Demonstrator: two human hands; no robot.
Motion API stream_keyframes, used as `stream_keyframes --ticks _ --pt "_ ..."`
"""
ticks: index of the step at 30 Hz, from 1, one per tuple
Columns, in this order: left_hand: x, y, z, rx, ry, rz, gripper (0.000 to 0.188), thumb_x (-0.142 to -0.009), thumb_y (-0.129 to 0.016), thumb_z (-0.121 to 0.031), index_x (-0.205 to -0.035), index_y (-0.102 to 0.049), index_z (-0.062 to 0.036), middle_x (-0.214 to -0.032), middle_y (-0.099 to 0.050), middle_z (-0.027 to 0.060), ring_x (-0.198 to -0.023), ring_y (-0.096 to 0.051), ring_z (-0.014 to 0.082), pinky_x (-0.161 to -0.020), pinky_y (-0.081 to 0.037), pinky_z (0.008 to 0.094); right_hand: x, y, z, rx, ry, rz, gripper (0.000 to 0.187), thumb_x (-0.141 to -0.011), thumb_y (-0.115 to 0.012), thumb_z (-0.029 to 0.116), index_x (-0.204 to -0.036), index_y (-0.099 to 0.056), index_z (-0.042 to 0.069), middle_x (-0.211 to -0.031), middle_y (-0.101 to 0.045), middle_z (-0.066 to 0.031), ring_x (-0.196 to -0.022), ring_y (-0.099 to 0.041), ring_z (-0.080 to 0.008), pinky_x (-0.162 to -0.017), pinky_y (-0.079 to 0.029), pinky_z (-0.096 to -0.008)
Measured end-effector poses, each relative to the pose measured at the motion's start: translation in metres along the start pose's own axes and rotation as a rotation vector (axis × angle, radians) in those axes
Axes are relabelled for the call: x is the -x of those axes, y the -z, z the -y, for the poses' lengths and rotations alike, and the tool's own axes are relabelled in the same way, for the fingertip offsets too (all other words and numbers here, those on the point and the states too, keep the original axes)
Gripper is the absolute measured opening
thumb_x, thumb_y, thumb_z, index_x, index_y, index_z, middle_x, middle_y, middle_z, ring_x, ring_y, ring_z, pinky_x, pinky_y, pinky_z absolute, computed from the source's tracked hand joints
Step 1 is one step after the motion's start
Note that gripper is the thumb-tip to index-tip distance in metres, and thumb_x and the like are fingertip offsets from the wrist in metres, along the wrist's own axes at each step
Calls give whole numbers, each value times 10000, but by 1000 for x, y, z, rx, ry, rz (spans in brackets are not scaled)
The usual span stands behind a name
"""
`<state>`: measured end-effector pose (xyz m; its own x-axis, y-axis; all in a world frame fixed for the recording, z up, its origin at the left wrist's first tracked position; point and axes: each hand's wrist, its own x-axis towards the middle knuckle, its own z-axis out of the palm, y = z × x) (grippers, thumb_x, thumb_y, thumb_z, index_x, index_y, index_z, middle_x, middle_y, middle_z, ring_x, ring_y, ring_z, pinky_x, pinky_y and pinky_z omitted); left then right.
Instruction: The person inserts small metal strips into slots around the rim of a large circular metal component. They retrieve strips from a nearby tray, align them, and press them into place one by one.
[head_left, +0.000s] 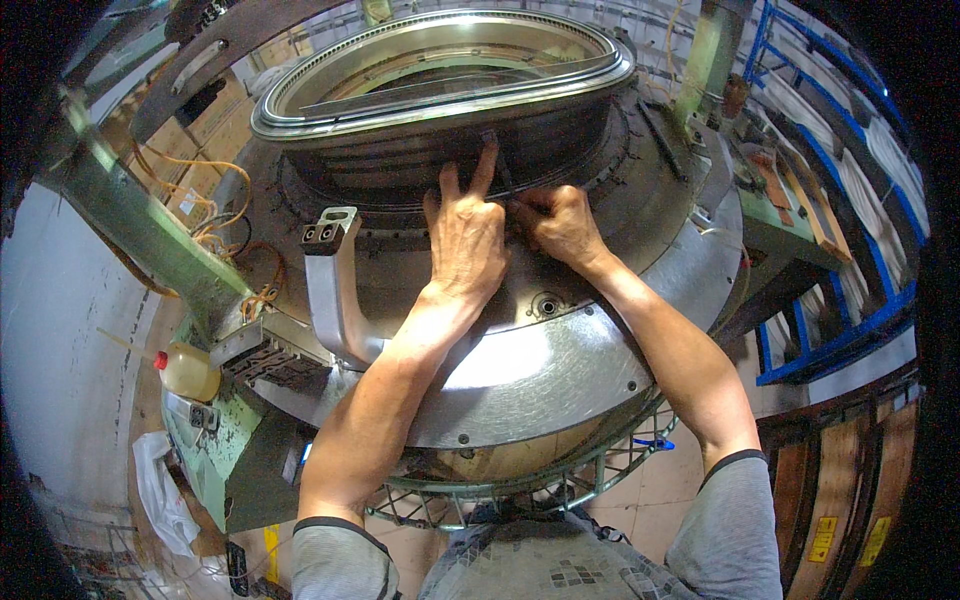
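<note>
A big round metal machine fills the middle of the head view, with a dark cylinder wall (pixel 400 172) under a shiny ring (pixel 445 118). Against the front of that wall rests my left hand (pixel 468 240), two fingers stretched upward and apart and touching the dark surface. Just to its right, my right hand (pixel 562 228) is closed at the foot of the wall, its fingertips pinched together. What they hold, if anything, is hidden. Below both hands lies a broad brushed-metal plate (pixel 520 375). A bent metal arm with a block on top (pixel 335 285) rises left of my left forearm.
Green posts (pixel 150 220) (pixel 708 75) flank the machine. Orange cables (pixel 262 285) hang at the left, above a yellowish bottle with a red cap (pixel 190 372). A blue rack (pixel 850 330) with pale rolls stands on the right. A dark bar (pixel 663 140) lies on the machine top.
</note>
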<state>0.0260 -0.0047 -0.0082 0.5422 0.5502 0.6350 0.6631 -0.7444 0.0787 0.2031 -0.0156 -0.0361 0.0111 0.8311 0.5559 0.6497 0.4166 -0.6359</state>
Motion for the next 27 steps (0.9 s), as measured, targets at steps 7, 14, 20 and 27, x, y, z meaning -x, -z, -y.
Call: stream_keyframes --ticks 7,14,20,27 --pt "-2 0 -1 -24 1 -4 169 -601 -733 13 -768 -751 33 -1627 -364 127 -1265 -457 561 -963 -524 591 -1 0 -1 10 27 -12 228 -902 -725 203 -974 -769 -9 -792 -743 -199 -682 -702 -151 -635 -545 -340" --pt "-2 -1 0 -36 -1 -3 165 -612 -731 14 -773 -757 34 -1626 -368 120 -1279 -452 558 -960 -524 602 -1 -1 4 -47 -65 -25 152 -835 -675 130 -896 -758 19 -840 -698 -252 -714 -731 -339 -671 -555 -421" --pt "-4 1 2 -106 -36 -16 217 -607 -724 22 -818 -771 37 -1606 -402 118 -1228 -517 537 -967 -546 545 -1 -9 -7 86 -4 -65 168 -849 -693 133 -915 -750 -10 -817 -714 -240 -683 -731 -320 -633 -546 -412" --pt "-8 9 4 -220 81 180 276 -645 -755 -62 -915 -806 -31 -1196 -678 172 -940 -704 347 -775 -578 455 2 -22 11 166 21 -108 174 -665 -606 92 -663 -628 -81 -751 -656 -309 -693 -673 -470 -686 -565 -495"
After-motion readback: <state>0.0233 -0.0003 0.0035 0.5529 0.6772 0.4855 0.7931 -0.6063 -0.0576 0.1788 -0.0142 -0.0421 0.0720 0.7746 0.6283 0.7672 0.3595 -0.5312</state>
